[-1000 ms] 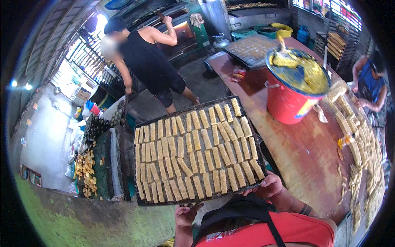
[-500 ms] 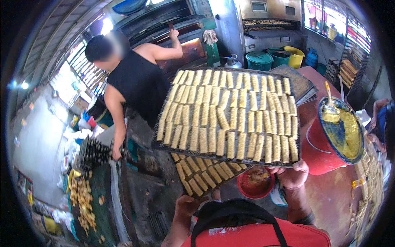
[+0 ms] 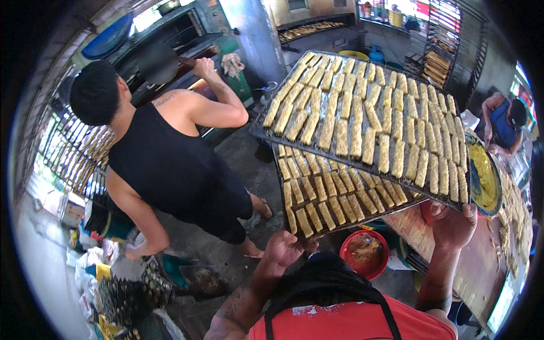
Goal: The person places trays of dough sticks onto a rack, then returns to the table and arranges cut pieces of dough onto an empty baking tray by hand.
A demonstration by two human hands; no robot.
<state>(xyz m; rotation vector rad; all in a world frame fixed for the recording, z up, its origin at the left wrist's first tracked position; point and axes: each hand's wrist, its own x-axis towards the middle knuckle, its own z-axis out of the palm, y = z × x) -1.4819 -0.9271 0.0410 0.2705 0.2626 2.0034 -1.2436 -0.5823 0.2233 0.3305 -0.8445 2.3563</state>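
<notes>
Item: large dark rectangular metal tray (image 3: 266, 133) filled with rows of pale yellow crumbed sticks (image 3: 362, 122). Location: held aloft in front of the person, tilted, its far end higher, above a second dark tray (image 3: 281, 187) of the same sticks that shows beneath its near edge.

Left hand (image 3: 281, 252): raised at the lower tray's near corner, fingers curled at its rim; grip appears closed on that rim, though the fingertips are hidden, so which tray it bears cannot be told for certain. Forearm rises steeply from the lower edge.

Right hand (image 3: 453, 225): raised under the upper tray's near right edge, fingers wrapped up onto the rim, grip clamped on the tray. Forearm near vertical.

Step in hand, as judged: carrying the loaded tray at head height, in transit near the wooden worktop (image 3: 481, 272). Next move would call for keeping the tray level enough that the sticks do not slide, and clearing the person just ahead.

Adjacent items: person in a black sleeveless top (image 3: 164, 164), back turned, one arm up toward a dark oven front (image 3: 187, 34); round red plastic bowl (image 3: 365, 253) of brown crumbs below the trays; blue-rimmed basin (image 3: 485, 178) of yellow mixture on the worktop; another person (image 3: 507, 122) far right.
</notes>
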